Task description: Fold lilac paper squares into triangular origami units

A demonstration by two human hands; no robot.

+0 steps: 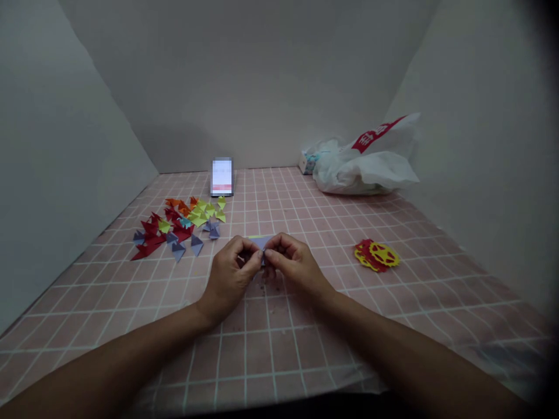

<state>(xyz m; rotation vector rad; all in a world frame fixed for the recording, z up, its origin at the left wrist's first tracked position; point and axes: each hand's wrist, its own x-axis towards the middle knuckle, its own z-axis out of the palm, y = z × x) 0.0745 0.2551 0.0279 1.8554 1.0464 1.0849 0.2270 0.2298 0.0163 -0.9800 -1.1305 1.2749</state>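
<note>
My left hand (232, 272) and my right hand (299, 265) meet above the middle of the table. Thumbs and index fingers of both are pinched on a small piece of purple paper (263, 254), mostly covered by the fingertips. Just behind the fingers shows flat purple paper (261, 240) with a yellow strip along its far edge; whether it joins the pinched piece I cannot tell. To the left of my left hand lie several folded paper pieces: purple ones (197, 244), red ones (148, 235), yellow ones (198, 215) and orange ones (183, 208).
A phone or tablet (222, 176) with a lit screen stands upright at the back. At the back right, a white plastic bag (353, 174) lies beside a tissue box (307, 162). Red and yellow cut-out discs (384, 254) are piled at right on the checked tablecloth (419, 291).
</note>
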